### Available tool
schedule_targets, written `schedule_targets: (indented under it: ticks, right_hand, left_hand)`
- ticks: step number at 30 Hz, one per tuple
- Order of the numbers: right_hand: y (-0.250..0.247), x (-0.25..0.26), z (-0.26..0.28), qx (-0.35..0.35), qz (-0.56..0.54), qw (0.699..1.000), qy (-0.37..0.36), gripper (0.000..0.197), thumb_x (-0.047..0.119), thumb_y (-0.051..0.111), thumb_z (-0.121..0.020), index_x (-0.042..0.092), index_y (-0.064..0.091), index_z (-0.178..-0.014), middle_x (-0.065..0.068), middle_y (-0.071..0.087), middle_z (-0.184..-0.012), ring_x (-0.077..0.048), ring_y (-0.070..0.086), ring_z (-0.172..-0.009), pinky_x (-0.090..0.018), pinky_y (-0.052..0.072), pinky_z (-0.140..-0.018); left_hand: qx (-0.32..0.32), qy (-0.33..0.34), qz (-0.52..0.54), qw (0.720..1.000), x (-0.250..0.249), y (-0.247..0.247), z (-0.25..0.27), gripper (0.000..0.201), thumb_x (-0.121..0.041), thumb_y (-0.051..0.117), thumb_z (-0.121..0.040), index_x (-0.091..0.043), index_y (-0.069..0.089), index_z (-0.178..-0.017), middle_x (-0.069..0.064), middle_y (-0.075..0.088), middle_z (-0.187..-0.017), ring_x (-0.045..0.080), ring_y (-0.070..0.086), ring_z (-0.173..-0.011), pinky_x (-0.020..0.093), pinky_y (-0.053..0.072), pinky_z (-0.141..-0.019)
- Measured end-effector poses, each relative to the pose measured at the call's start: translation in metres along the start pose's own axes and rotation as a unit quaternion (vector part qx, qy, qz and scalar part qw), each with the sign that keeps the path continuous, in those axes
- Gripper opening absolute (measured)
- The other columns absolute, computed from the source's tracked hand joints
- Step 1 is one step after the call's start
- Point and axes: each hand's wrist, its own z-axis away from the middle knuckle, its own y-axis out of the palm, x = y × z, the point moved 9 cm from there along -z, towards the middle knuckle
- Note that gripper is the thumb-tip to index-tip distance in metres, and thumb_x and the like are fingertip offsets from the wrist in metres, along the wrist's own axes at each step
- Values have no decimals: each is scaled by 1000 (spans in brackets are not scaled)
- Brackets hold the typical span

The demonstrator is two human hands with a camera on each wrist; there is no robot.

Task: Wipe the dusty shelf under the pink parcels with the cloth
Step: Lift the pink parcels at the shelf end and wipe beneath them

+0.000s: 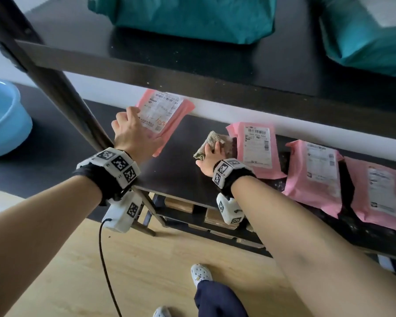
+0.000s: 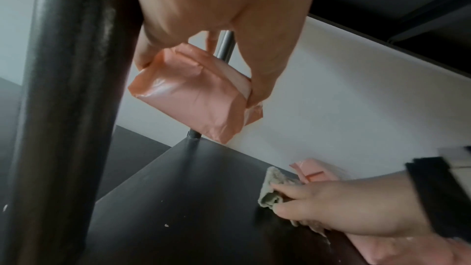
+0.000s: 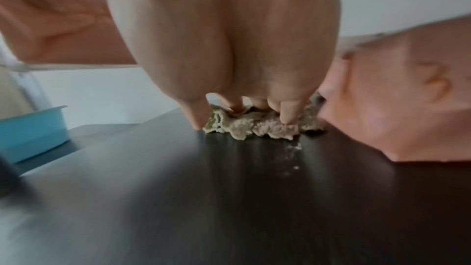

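Evidently the cloth (image 1: pixel 210 143), a crumpled beige-green rag, is the working tool at this moment: it lies bunched on the dark shelf (image 1: pixel 176 165), just left of the nearest resting parcel (image 1: pixel 256 149), with the right hand (image 1: pixel 209 160) on top of it. In the right wrist view the fingers (image 3: pixel 286 112) curl down into the fabric and pin it to the board, presumably so that pressure goes straight into the dust and the rag does not slide free. Pale crumbs sit on the shelf just in front of the cloth, which suggests that this patch is only partly wiped.

Up and to the left of the cloth, the left hand (image 1: pixel 133 133) holds the lifted parcel (image 1: pixel 162 115) clear of the shelf, thumb and fingers clasped round its edge; the left wrist view shows it hanging in the air above the board. The likely reason is plain: raised, it bares the stretch of shelf it would otherwise cover, so the rag can reach there.

Right of the cloth, the nearest resting parcel and two more pink parcels (image 1: pixel 316 175) (image 1: pixel 382 193) lie flat in a row along the shelf, label side up. White specks show between them, so my guess is that the boards under them have yet to be cleaned, one lift at a time.

Farther out from the cloth, a dark post (image 1: pixel 62 88) of the rack rises to its left, a blue basin (image 1: pixel 2 120) sits beyond that, and teal packages (image 1: pixel 192 17) rest on the upper shelf above.
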Motion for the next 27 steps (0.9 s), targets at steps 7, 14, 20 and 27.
schedule_targets:
  ticks: [7,14,20,27]
  right_hand:
    - [45,34,55,31,25,990,-135,74,46,46,-93,23,6,-151,-10,-16,-159,-33,-8,-147,-45,2,-120]
    - [13,15,6,8,18,998,-62,71,40,41,-97,22,0,-151,-10,-16,-159,-28,-10,-148,-46,5,-121]
    - [40,43,39,20,38,993,-110,83,49,46,-92,17,-3,-151,-15,-18,-158,-34,-9,-147,-44,3,-121]
    - [70,87,63,78,12,970,-231,78,41,49,-92,30,0,-151,-3,-22,-159,-24,-14,-148,-45,4,-121]
  left_hand:
    - [45,-18,-28,998,3,27,9,80,-31,72,-70,-10,29,-135,17,36,-129,32,33,-120,43,39,-101]
    - [41,-32,-41,998,11,34,8,83,-37,72,-69,-8,30,-135,18,36,-129,34,34,-120,41,35,-102]
    - [39,-80,0,996,20,37,10,77,-34,70,-72,-9,30,-133,17,34,-129,33,32,-122,43,38,-99]
    - [53,-64,-10,996,20,42,16,80,-36,69,-73,-7,27,-135,19,35,-130,34,33,-121,45,39,-101]
